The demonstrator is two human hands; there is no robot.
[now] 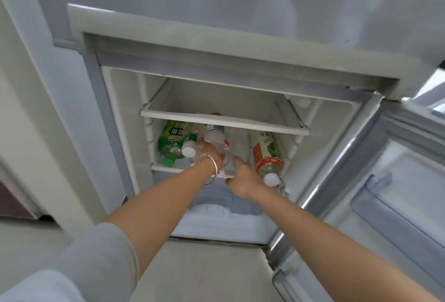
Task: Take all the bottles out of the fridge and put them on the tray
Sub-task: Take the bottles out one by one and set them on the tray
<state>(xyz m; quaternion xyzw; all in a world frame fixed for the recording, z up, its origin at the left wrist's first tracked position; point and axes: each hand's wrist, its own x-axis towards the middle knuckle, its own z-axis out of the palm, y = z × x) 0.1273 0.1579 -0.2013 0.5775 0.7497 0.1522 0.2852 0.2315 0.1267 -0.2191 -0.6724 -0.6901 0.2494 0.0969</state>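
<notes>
Early on — four bottles lie on the fridge's lower shelf (168,168); left hand (212,154) closes on the clear bottle (214,136), right hand (243,178) — grip unclear — beside it.

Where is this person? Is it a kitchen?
Probably a kitchen or home corner: an open fridge with its door swung wide, drink bottles lying on a shelf, both hands reaching in.
</notes>
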